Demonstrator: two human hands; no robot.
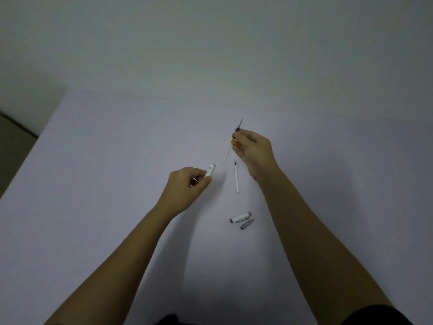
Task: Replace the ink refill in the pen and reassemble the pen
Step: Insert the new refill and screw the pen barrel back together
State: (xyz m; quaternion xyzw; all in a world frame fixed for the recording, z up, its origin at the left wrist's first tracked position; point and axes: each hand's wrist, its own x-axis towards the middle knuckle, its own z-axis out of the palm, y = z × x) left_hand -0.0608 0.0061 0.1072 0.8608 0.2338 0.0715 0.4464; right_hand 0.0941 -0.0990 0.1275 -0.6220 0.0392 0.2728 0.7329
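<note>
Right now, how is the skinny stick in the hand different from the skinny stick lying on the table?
The refill in the right hand is lifted and pinched, while the refill on the table lies flat, untouched. The held refill slants and shows a yellow bit at the fingers; the lying one points almost straight away, dark tip far. Both are thin, white tubes with a dark end.

Both bare forearms reach forward. The left hand (187, 184) is curled closed, thumb uppermost; the right hand (251, 148) (raised farther out) pinches with its fingertips, apparently thumb against forefinger.
</note>
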